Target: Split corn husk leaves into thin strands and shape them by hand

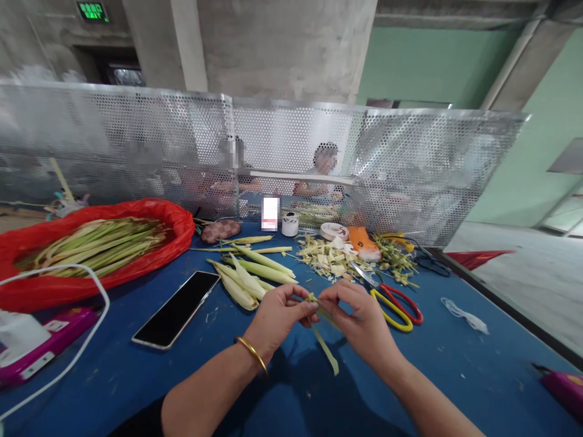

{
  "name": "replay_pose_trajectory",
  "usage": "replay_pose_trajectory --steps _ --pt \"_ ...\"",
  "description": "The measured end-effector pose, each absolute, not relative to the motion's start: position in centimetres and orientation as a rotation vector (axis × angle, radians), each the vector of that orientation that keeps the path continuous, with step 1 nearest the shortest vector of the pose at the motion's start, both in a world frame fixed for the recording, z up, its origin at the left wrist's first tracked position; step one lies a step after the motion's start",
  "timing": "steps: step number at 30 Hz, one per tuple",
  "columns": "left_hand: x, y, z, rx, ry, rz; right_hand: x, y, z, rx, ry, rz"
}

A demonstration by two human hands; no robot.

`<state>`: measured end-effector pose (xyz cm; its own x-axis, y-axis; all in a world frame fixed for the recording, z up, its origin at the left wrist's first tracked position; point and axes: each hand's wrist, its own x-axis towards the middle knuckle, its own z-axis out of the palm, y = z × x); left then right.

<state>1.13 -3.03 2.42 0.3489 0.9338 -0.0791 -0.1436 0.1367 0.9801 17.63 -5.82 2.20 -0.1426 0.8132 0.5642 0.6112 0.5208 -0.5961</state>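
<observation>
Over the blue table my left hand point(283, 312) and my right hand point(348, 306) meet, fingertips pinched together on a pale green strip of husk point(327, 351). One end of the strip dangles below my fingers, and a small knotted or folded bit shows at the top between them. The fingers partly hide the held part. Beyond my left hand lie several green corn husks point(241, 285). Right of my right hand rest scissors point(394, 306) with red and yellow handles, blades pointing toward a heap of cut husk scraps point(325, 255).
At left are a red bag point(150, 261) of long green stalks, a black phone point(177, 309) and a purple power strip point(54, 346) with a white cable. A perforated metal screen point(291, 133) stands behind; people sit beyond it. White string point(464, 314) lies at right.
</observation>
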Motion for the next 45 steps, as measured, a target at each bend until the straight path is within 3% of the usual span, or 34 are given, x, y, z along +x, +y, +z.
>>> replay_pose_trajectory --steps 14,24,37,45 --pt "1.0 -3.3 2.2 1.197 0.881 0.887 17.4 -5.9 2.2 -1.308 -1.813 0.268" --pt "1.3 -3.4 1.8 1.18 0.873 0.854 16.8 -5.3 1.0 -1.289 -1.481 0.852" --pt "2.0 -4.0 1.1 1.231 0.949 0.833 17.3 -5.6 1.2 -1.361 -1.834 0.543" --pt "1.9 -4.0 0.6 1.284 0.944 0.708 17.4 -5.8 2.1 -1.373 -1.618 0.972"
